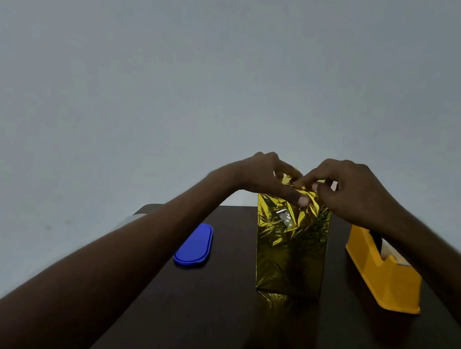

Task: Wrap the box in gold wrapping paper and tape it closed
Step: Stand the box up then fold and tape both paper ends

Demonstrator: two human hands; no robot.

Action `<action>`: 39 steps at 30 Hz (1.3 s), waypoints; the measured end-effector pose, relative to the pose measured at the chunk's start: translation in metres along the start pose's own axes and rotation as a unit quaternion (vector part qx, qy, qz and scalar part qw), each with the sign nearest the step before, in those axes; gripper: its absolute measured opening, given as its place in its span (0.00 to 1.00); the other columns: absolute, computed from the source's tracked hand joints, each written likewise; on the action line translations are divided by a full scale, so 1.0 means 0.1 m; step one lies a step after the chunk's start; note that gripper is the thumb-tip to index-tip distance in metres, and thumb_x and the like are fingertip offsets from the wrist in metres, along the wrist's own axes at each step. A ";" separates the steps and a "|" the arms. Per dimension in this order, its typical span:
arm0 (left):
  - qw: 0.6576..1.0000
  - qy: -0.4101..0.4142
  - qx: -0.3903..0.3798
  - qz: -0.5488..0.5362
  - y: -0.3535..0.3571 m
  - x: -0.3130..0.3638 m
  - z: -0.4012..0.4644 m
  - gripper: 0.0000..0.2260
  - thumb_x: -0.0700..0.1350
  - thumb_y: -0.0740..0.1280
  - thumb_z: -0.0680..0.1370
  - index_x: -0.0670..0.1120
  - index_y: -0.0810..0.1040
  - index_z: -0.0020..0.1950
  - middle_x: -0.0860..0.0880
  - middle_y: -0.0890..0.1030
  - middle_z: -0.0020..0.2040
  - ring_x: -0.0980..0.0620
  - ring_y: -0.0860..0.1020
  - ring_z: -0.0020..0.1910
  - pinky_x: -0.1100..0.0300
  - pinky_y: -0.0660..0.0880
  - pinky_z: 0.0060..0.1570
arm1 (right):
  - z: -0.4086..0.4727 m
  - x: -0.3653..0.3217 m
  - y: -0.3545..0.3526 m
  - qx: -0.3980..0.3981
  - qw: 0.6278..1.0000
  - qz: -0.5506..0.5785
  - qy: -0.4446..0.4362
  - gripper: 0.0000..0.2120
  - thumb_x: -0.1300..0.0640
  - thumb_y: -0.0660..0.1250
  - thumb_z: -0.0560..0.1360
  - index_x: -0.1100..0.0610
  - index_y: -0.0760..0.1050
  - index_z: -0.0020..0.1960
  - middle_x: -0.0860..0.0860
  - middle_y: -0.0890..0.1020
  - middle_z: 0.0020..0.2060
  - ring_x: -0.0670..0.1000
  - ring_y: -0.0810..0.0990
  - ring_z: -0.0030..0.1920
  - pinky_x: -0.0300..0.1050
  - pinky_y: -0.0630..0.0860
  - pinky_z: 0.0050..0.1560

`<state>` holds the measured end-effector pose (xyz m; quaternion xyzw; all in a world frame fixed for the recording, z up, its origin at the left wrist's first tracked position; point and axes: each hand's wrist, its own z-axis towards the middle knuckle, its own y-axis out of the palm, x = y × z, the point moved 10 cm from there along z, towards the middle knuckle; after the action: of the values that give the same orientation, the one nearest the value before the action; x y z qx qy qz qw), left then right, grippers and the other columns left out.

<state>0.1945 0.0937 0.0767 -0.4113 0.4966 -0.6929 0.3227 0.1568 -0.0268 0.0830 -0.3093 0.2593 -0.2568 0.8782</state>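
A tall box covered in shiny gold wrapping paper (290,254) stands upright on the dark table (209,314). A small strip of clear tape (284,218) shows on its near face below the top. My left hand (266,175) pinches the crumpled paper at the box's top, thumb pressed on the front fold. My right hand (349,192) meets it from the right, fingertips gripping the same top flap. The top of the box is hidden behind both hands.
A yellow tape dispenser (384,273) sits on the table right of the box. A blue oblong lid (195,244) lies to the left. A plain grey wall rises behind the table.
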 end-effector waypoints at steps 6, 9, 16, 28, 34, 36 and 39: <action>0.998 -0.013 -0.028 -0.053 -0.23 -0.02 -0.10 0.23 0.60 0.61 0.79 0.55 0.71 0.73 0.53 0.78 0.65 0.53 0.78 0.58 0.58 0.77 0.53 | -0.03 -0.01 -0.04 -0.005 1.000 0.002 -0.006 0.14 0.63 0.68 0.76 0.46 0.85 0.51 0.47 0.83 0.47 0.47 0.77 0.42 0.36 0.69 0.39; 0.997 0.013 0.034 -0.066 -0.44 -0.04 -0.12 0.17 0.55 0.64 0.81 0.50 0.79 0.66 0.51 0.82 0.58 0.53 0.81 0.53 0.59 0.79 0.48 | -0.03 -0.03 -0.02 -0.006 1.000 0.004 -0.015 0.15 0.64 0.68 0.76 0.46 0.85 0.51 0.47 0.83 0.46 0.46 0.77 0.42 0.36 0.68 0.39; 0.999 0.024 -0.031 -0.021 -0.20 0.03 -0.02 0.17 0.53 0.74 0.73 0.52 0.83 0.61 0.56 0.84 0.49 0.64 0.79 0.46 0.60 0.76 0.54 | -0.05 -0.04 -0.03 0.007 1.000 0.001 -0.021 0.15 0.65 0.67 0.76 0.48 0.86 0.52 0.46 0.82 0.44 0.42 0.75 0.40 0.34 0.66 0.39; 0.997 0.000 -0.033 -0.063 -0.09 -0.06 0.02 0.21 0.56 0.75 0.71 0.55 0.81 0.63 0.53 0.82 0.55 0.63 0.79 0.48 0.62 0.73 0.52 | -0.09 -0.08 -0.03 0.031 0.999 -0.007 -0.025 0.15 0.66 0.67 0.76 0.49 0.85 0.53 0.48 0.82 0.44 0.42 0.75 0.39 0.32 0.65 0.38; 0.997 0.003 -0.015 -0.070 -0.07 -0.08 -0.03 0.20 0.55 0.74 0.72 0.54 0.80 0.63 0.54 0.81 0.55 0.64 0.77 0.48 0.65 0.70 0.47 | -0.19 0.05 -0.15 0.098 0.993 0.048 0.052 0.12 0.64 0.66 0.78 0.52 0.86 0.51 0.47 0.85 0.46 0.42 0.80 0.43 0.33 0.72 0.43; 0.997 0.004 -0.007 -0.076 -0.07 -0.09 -0.05 0.21 0.55 0.74 0.72 0.54 0.80 0.64 0.54 0.80 0.56 0.65 0.76 0.49 0.66 0.70 0.47 | -0.37 0.15 -0.33 0.187 0.975 0.086 0.089 0.12 0.64 0.64 0.78 0.53 0.85 0.51 0.46 0.86 0.46 0.44 0.82 0.44 0.38 0.77 0.47; 0.997 0.005 0.001 -0.077 -0.07 -0.09 -0.06 0.21 0.55 0.74 0.72 0.54 0.80 0.64 0.55 0.80 0.56 0.66 0.75 0.47 0.67 0.68 0.45 | -0.63 0.45 -0.43 0.228 0.958 0.023 0.174 0.11 0.63 0.64 0.77 0.54 0.85 0.47 0.48 0.86 0.43 0.47 0.83 0.44 0.46 0.79 0.47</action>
<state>0.1930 0.1058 0.0802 -0.4447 0.4641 -0.7183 0.2661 0.1383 -0.1091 0.0564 -0.0452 0.3494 -0.3383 0.8726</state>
